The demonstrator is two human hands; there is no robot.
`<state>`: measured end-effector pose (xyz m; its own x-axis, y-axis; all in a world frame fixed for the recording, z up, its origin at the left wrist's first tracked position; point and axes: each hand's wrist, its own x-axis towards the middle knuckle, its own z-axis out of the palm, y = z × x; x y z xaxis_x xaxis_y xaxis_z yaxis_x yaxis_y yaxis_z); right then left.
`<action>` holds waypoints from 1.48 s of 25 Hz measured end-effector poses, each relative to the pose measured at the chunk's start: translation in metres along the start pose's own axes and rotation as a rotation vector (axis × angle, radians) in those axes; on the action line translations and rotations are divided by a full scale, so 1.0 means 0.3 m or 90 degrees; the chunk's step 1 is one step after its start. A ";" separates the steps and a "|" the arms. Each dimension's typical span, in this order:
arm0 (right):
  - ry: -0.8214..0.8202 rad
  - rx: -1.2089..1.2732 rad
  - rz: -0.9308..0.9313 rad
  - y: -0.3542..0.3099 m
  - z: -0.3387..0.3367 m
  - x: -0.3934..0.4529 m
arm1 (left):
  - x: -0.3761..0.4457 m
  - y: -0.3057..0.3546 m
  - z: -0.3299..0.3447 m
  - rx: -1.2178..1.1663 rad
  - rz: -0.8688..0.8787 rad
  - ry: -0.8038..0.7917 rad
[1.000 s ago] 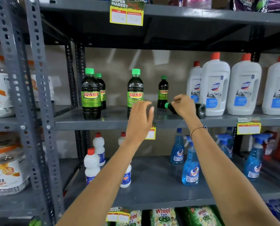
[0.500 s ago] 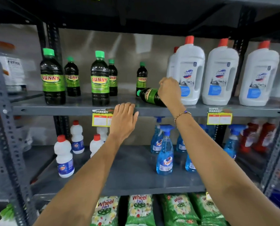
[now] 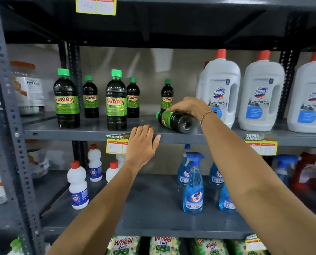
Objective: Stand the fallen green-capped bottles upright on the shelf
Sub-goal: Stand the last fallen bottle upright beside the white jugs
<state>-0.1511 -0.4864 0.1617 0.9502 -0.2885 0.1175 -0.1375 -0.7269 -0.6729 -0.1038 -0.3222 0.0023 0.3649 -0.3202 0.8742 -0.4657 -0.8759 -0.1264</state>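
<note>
One dark green-capped bottle (image 3: 175, 120) lies on its side on the grey middle shelf (image 3: 91, 132), cap to the left, base toward me. My right hand (image 3: 189, 106) is closed over its top. Several more green-capped bottles stand upright: two large ones in front (image 3: 66, 100) (image 3: 116, 101) and three smaller ones behind (image 3: 90, 98) (image 3: 132, 99) (image 3: 167, 95). My left hand (image 3: 142, 144) rests open on the shelf's front edge, just left of the lying bottle, holding nothing.
Large white Domex jugs (image 3: 221, 91) stand close to the right of the lying bottle. Yellow price tags (image 3: 116, 144) hang on the shelf edge. Blue spray bottles (image 3: 193, 184) and small white bottles (image 3: 78, 184) fill the shelf below. A grey upright post (image 3: 8, 126) is at left.
The lying bottle has turned under my right hand, its base now swung toward me. My left hand dropped from near the upright bottle to the shelf's front edge.
</note>
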 end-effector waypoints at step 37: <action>0.113 0.284 -0.099 0.121 0.245 0.124 | -0.024 0.004 0.033 -0.073 -0.003 0.072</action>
<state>-0.1001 -0.4778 0.0878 0.8827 -0.3269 0.3376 0.1718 -0.4441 -0.8793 -0.0991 -0.3246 -0.0088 0.2772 -0.2678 0.9227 -0.5559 -0.8280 -0.0733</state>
